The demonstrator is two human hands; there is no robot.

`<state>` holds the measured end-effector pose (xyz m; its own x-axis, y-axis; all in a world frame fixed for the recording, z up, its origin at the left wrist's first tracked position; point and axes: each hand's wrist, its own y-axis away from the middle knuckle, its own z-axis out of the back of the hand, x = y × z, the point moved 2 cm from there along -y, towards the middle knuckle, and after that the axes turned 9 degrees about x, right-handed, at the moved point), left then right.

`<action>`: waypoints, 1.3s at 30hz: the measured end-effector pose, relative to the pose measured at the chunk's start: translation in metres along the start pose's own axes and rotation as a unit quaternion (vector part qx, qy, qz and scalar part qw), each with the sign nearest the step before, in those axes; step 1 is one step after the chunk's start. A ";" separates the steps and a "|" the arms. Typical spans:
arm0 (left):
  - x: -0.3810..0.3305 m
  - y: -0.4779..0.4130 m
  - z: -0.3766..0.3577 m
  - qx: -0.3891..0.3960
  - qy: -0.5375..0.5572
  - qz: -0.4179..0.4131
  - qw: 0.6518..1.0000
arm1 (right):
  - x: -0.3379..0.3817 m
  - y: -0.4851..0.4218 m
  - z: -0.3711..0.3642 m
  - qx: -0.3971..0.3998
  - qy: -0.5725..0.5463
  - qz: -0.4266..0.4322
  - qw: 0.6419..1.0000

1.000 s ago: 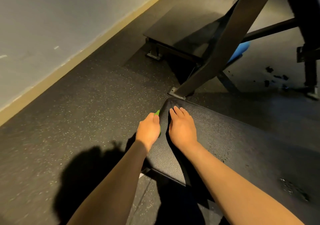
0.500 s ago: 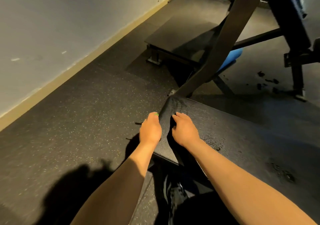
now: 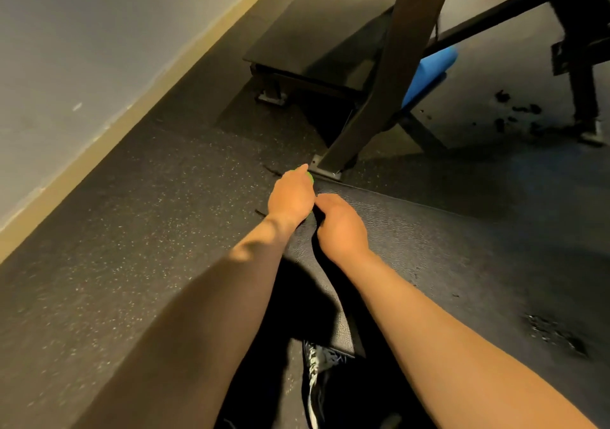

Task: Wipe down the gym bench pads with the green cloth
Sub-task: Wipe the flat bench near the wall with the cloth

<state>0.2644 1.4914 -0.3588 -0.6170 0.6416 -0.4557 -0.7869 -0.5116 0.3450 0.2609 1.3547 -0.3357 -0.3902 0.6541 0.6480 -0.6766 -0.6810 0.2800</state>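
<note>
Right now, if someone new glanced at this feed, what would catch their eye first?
Two bare forearms reach to the far corner of the black bench pad. The left hand is at the pad's edge with a sliver of green cloth showing past it; the right hand rests on top. Beyond, a blue pad stands out behind a dark steel post.

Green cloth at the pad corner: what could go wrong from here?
1. Only a sliver of the green cloth shows under the left hand, right at the edge of the bench pad; it could slip off and drop to the floor.
2. The rack foot sits just beyond the fingers; pushing further could knock knuckles on it.
3. Dark specks lie on the pad's near right; both hands work the far corner, so they may get missed.
</note>
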 end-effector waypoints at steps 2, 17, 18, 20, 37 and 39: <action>0.004 0.009 0.001 -0.010 0.016 0.015 1.000 | -0.003 0.002 -0.002 0.018 0.024 -0.006 1.000; 0.055 0.150 -0.008 -0.079 0.061 0.086 0.991 | 0.016 0.034 -0.012 0.055 0.151 -0.002 0.987; 0.057 0.147 -0.008 -0.078 0.060 0.083 0.992 | 0.015 0.033 -0.012 0.045 0.151 0.000 0.987; 0.058 0.140 -0.006 -0.085 0.069 0.074 0.991 | 0.013 0.029 -0.013 0.015 0.149 0.001 0.989; 0.028 0.035 0.003 -0.014 0.024 0.070 0.997 | 0.001 0.013 -0.024 -0.039 0.184 0.021 0.982; 0.037 0.053 0.002 -0.005 0.020 0.115 0.993 | 0.002 0.015 -0.024 -0.032 0.191 0.019 0.981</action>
<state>0.1994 1.4888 -0.3558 -0.7788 0.4849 -0.3979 -0.6256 -0.6475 0.4353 0.2348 1.3534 -0.3466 -0.6133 0.7125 0.3409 -0.6901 -0.6933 0.2075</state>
